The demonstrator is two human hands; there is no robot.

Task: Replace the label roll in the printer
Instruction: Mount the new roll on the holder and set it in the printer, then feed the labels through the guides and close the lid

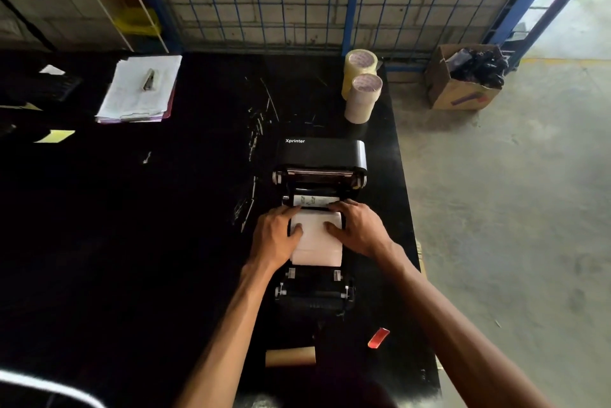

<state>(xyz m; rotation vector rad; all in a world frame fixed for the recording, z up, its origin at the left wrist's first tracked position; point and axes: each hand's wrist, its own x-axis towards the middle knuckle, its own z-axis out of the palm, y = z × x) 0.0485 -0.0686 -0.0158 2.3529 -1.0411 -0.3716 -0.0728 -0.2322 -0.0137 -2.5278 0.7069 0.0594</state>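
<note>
A black Xprinter label printer (325, 151) sits on the black table (165, 226) with its lid tipped open away from me. A white label roll (317, 242) lies in the printer's open bay, a strip of its paper drawn toward me. My left hand (276, 235) grips the roll's left end and my right hand (358, 229) grips its right end, thumbs pressed on top. An empty brown cardboard core (290, 356) lies on the table near me, in front of the printer.
Two stacks of tape rolls (362, 87) stand behind the printer. A clipboard with papers (140, 88) lies at the back left. A red scrap (378, 337) lies near the table's right edge. A cardboard box (463, 77) sits on the concrete floor to the right.
</note>
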